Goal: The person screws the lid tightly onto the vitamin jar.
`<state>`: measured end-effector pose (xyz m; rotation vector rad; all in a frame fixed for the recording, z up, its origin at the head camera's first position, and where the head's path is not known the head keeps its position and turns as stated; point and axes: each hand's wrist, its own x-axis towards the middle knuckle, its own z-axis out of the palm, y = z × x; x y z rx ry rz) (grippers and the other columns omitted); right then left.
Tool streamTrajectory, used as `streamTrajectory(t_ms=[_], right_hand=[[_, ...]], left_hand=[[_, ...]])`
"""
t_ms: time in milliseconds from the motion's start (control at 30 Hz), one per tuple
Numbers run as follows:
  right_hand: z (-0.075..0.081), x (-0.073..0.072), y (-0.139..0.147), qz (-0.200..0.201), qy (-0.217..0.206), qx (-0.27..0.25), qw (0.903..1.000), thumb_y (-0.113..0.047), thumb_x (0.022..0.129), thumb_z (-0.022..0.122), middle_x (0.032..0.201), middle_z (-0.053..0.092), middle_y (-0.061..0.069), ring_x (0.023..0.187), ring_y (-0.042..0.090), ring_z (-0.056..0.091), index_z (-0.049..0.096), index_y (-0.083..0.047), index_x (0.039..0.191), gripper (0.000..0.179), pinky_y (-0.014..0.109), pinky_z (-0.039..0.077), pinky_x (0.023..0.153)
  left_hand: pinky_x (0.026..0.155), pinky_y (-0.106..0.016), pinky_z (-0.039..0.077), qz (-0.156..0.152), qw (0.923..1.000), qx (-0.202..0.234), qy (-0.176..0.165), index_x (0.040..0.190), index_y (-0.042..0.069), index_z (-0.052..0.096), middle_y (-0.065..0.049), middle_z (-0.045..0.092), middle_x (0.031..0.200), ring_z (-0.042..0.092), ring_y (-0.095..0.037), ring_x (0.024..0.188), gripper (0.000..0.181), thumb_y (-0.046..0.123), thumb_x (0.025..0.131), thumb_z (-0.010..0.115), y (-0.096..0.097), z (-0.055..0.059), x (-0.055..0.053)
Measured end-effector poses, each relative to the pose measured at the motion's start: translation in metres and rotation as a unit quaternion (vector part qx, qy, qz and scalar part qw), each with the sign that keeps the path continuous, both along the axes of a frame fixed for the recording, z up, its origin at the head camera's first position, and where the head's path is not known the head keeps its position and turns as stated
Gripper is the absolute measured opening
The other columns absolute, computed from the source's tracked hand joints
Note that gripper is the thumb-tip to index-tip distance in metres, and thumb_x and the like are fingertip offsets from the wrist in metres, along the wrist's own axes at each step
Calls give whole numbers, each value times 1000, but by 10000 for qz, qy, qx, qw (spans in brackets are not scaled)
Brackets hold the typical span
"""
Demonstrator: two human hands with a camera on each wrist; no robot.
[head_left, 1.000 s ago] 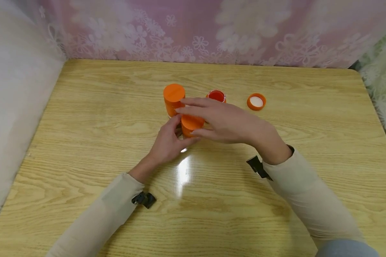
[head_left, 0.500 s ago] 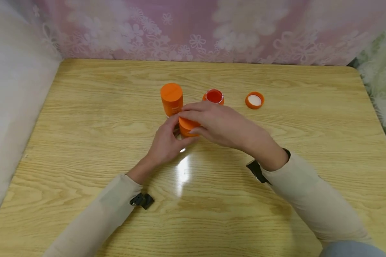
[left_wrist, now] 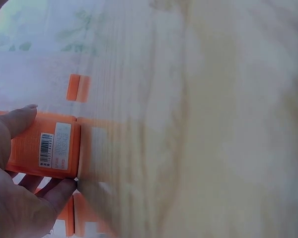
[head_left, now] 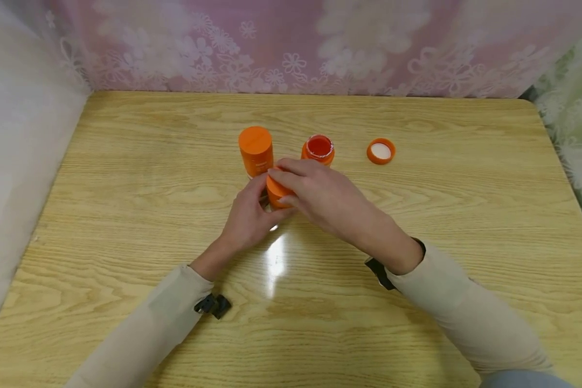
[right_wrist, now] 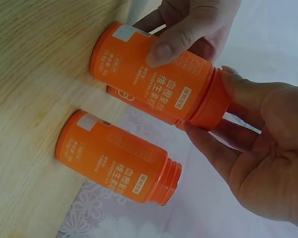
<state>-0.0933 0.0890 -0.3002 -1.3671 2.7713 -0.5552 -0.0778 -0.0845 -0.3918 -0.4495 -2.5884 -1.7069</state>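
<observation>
My left hand [head_left: 247, 218] grips the body of an orange pill bottle [right_wrist: 144, 69], which stands upright on the table. On top, the fingers and thumb of my right hand [head_left: 327, 196] hold its orange cap [right_wrist: 216, 105]. That cap sits on the bottle's neck. Behind and to the right stands a second orange bottle [head_left: 318, 153] without a cap, its mouth rimmed with white scraps. A third bottle [head_left: 255, 151], capped, is just behind my left fingers. In the left wrist view, a barcode label shows on the gripped bottle [left_wrist: 35, 148].
A loose orange cap [head_left: 381, 151] with a white liner lies inside-up, right of the uncapped bottle. All this stands on a wood-grain table [head_left: 150, 188] with a glossy top. A pink flowered curtain [head_left: 291, 48] hangs along the far edge.
My right fingers have closed round the cap, and the right hand and wrist have turned and come a little nearer. More of the uncapped bottle shows. My left hand keeps its hold.
</observation>
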Motion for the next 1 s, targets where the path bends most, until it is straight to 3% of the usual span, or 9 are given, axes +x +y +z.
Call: streamTrajectory(t_ms=[333,633,1000], right_hand=[[-3,1,2,-361,-458,-80,9983,-21,93,64,139,49,13,128,26,43,55,-2,133,45,39,36,106],[-4,1,3,-350,-498,-129,9981,-22,93,65,139,49,11,129,25,42,55,-3,133,46,38,35,106],[-9,-2,3,-527,-526,-342,9966,-27,91,68,137,51,9,127,23,45,55,-4,133,50,37,35,106]], left_hand=[[93,-30,47,-12,9999,-110,6,131,6,51,-6,57,123,55,-16,111,60,18,79,80,1,2,0],[94,-31,46,-56,9994,-263,-195,132,6,48,-5,56,124,54,-15,112,60,20,82,78,1,6,3],[96,-31,45,-341,9979,-263,-480,133,6,48,-5,54,127,53,-16,115,59,15,82,77,-4,10,-3]])
